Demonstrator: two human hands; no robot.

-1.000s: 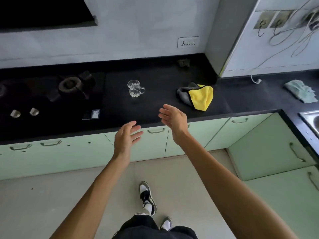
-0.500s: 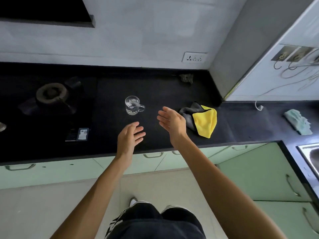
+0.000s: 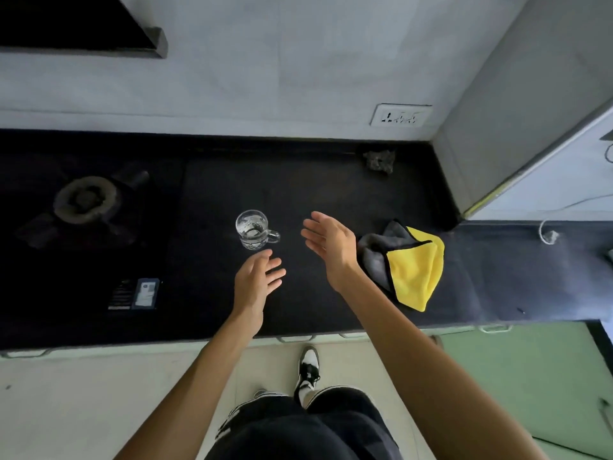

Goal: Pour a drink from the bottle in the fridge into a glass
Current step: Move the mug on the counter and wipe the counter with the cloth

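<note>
Glass mug [image 3: 253, 229] upright on black counter [image 3: 315, 194], handle to the right. Left hand [image 3: 257, 285] just below it, fingers spread, empty. Right hand [image 3: 331, 244] beside handle, palm loose, grasping nothing. Yellow-grey cloth [image 3: 409, 267] further right.

The glass [image 3: 252, 229] is a clear mug with a small handle that points to 3 o'clock. It stands upright on the black countertop [image 3: 308, 194], with some clear liquid inside.

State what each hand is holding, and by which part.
Nothing. The left hand and right hand are both open and empty, near the glass mug without touching it.
</note>
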